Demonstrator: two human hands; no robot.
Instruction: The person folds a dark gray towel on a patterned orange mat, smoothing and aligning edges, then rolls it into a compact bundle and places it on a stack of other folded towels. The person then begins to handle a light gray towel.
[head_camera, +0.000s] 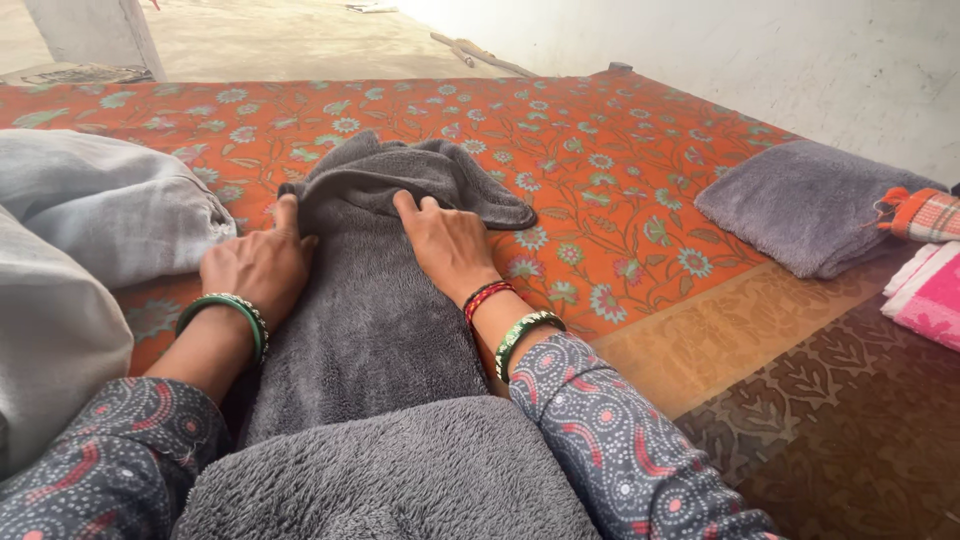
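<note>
- Two hands lie flat on a long grey towel (375, 300) spread on the bed; neither grips anything, and the palms press down with the fingers stretched out.
- The left hand (258, 265) rests on the towel's left edge, with its thumb at the rim of the turned-over part.
- The right hand (447, 243) rests on the towel's right side, fingertips at the fold line.
- The towel runs from the person's lap out toward the middle of the bed, over an orange flowered bedsheet (600, 160). Its far end is already doubled back on itself into a rumpled flap; the near stretch lies in a single layer.
- By my reading the folding has barely started: one turn at the far end is made but not smoothed, and the rest of the length is yet to be folded.
- A second grey towel, folded (800, 205), sits near the bed's right edge, touching a small orange checked cloth (925, 213), with a pink cloth (930, 295) just beside that.
- A heap of pale grey fabric (90, 230) lies at the bed's left edge.
</note>
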